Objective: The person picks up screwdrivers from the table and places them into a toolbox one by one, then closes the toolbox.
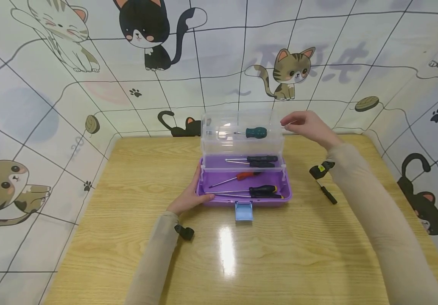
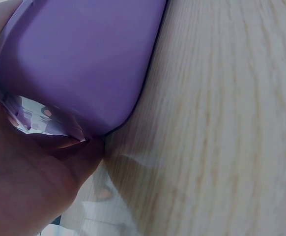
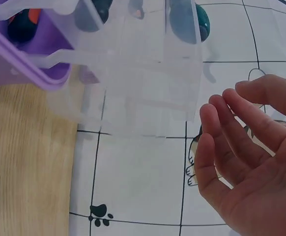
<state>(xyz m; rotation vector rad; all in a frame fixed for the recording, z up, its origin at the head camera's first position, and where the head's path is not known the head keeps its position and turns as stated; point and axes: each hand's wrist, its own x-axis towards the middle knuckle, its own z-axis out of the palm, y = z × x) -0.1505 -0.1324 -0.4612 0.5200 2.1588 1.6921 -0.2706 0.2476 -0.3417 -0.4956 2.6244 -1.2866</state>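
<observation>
A purple toolbox (image 1: 285, 192) stands open on the table, with clear trays (image 1: 241, 146) raised behind its base. My left hand (image 1: 186, 199) grips its left end, thumb along the front rim and fingers at the side. Beside the upper tray's right end, my right hand (image 1: 308, 127) is raised with fingers loosely bent, and the right wrist view shows nothing in it. A teal-handled screwdriver (image 1: 256, 133) lies in the upper tray. Two black-handled screwdrivers (image 1: 262, 159) lie lower. In the base are a red-handled screwdriver (image 1: 243, 176) and black-and-yellow screwdrivers (image 1: 263, 189).
A small black-handled screwdriver (image 1: 328, 195) lies on the wooden table (image 1: 146, 169), right of the toolbox and partly behind the right wrist camera. A light blue latch (image 1: 244, 212) hangs out at the toolbox front. Cat-print wall sheets (image 1: 222, 67) enclose the back and sides.
</observation>
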